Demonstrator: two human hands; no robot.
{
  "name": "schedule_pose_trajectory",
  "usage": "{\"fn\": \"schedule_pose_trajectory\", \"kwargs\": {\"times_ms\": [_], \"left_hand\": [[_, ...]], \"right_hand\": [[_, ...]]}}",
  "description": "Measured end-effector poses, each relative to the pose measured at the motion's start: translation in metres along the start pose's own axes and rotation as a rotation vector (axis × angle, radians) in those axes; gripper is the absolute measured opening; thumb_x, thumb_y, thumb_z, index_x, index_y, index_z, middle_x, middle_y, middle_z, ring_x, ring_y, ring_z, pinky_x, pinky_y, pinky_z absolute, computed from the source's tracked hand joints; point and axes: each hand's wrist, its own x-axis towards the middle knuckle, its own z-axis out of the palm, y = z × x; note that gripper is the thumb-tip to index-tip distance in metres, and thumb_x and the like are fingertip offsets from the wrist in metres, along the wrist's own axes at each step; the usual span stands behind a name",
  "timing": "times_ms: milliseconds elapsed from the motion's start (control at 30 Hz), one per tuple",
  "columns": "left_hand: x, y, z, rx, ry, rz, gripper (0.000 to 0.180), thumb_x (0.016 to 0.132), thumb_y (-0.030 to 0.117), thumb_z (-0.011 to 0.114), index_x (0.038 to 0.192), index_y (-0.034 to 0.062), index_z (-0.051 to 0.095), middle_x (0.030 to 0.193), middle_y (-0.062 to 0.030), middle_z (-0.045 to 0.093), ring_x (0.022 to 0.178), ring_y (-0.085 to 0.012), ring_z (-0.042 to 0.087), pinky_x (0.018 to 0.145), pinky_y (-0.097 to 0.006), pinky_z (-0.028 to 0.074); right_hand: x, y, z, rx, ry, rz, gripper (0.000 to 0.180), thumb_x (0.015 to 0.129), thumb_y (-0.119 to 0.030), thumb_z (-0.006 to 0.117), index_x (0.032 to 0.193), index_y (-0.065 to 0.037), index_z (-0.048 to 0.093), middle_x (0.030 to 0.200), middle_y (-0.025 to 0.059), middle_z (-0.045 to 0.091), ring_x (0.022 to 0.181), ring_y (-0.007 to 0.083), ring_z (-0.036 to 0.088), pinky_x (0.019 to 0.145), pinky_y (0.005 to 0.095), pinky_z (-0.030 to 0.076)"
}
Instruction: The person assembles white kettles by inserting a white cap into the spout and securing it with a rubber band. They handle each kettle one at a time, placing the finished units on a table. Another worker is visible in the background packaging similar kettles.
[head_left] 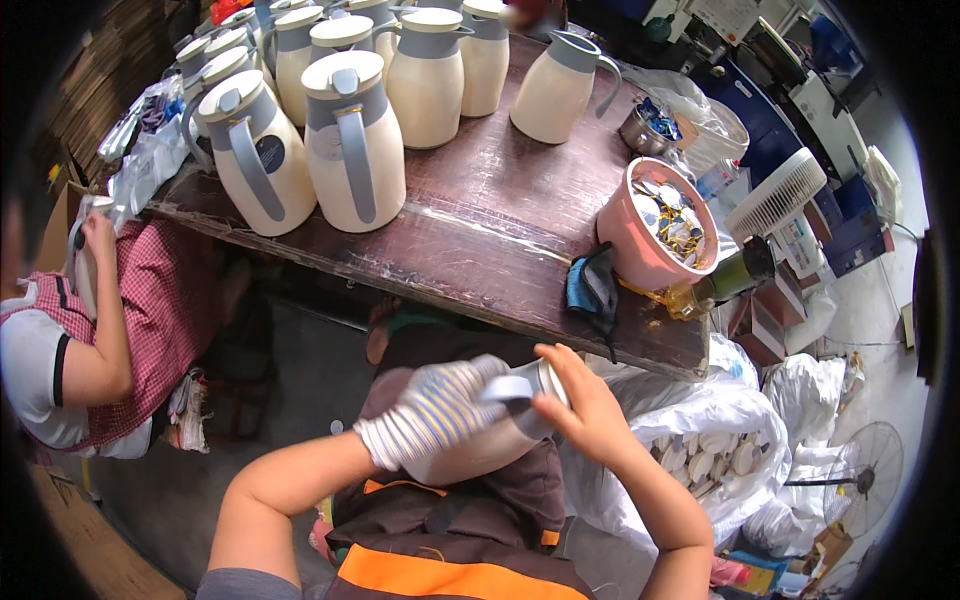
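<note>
The jug is over the lap of the person, in front of the near edge of the tabletop. It is inclined: its long axis goes slantwise, with the white top end pointing to the upper right and the body going down to the lower left. The grey handle is turned upward, to the side of the camera.

The left arm is bent at the elbow, and its forearm comes from the lower left. The left hand, in a striped glove, is laid across the jug and grasps it near the neck. The right forearm rises from the lower right; the bare right hand has thumb and fingers spread around the top end, holding it. Thus the jug lies under the left hand, and its top is between both hands. The finger parts behind the jug are hidden, so I cannot tell their pose
</note>
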Motion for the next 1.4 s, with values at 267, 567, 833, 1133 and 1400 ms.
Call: {"fn": "schedule_pose_trajectory", "kwargs": {"times_ms": [267,567,833,1133,1400], "left_hand": [[0.009,-0.065,-0.018,-0.541,-0.215,-0.16,0.032,0.067,0.01,0.076,0.097,0.0024,0.068,0.085,-0.0054,0.069,0.08,-0.0109,0.063,0.075,-0.028,0.051],[-0.028,0.001,0.021,-0.479,-0.464,0.193,0.079,0.08,0.023,0.074,0.143,0.0056,0.031,0.143,-0.0125,0.037,0.129,-0.0233,0.039,0.107,-0.036,0.031],[-0.005,0.021,0.013,-1.0,-0.115,-0.298,0.05,0.084,0.021,0.071,0.123,0.0053,0.045,0.096,-0.0044,0.055,0.071,-0.0127,0.056,0.061,-0.027,0.048],[0.026,0.02,-0.01,-1.185,-0.106,-0.472,0.031,0.086,0.03,0.068,0.1,0.0033,0.059,0.061,0.0001,0.048,0.052,-0.0101,0.048,0.048,-0.024,0.041],[0.013,0.007,-0.006,-1.327,-0.004,-0.504,0.05,0.094,0.05,0.051,0.106,0.002,0.057,0.065,-0.0036,0.052,0.055,-0.0147,0.054,0.052,-0.029,0.046]], "right_hand": [[-0.014,-0.016,0.0,-0.099,-0.103,-0.66,0.072,0.079,-0.071,0.054,0.13,-0.02,0.054,0.146,0.0198,0.037,0.131,0.0407,0.038,0.103,0.05,0.033],[0.013,-0.01,0.0,-0.122,-0.074,-0.413,0.071,0.076,-0.062,0.063,0.124,-0.009,0.053,0.125,0.0143,0.049,0.119,0.0335,0.047,0.094,0.0439,0.039],[0.087,0.026,-0.067,0.107,0.114,-0.315,0.044,0.084,-0.032,0.065,0.118,-0.004,0.059,0.119,0.0161,0.059,0.112,0.0303,0.055,0.094,0.0389,0.043],[0.176,0.152,-0.149,-0.533,0.393,0.382,0.042,0.077,-0.032,0.069,0.11,-0.007,0.067,0.108,0.0191,0.066,0.102,0.0326,0.063,0.088,0.0422,0.048],[0.165,0.16,-0.158,0.147,0.981,0.056,0.021,0.091,-0.02,0.063,0.098,-0.001,0.068,0.086,0.0065,0.068,0.079,0.0154,0.061,0.076,0.0276,0.047]]}}
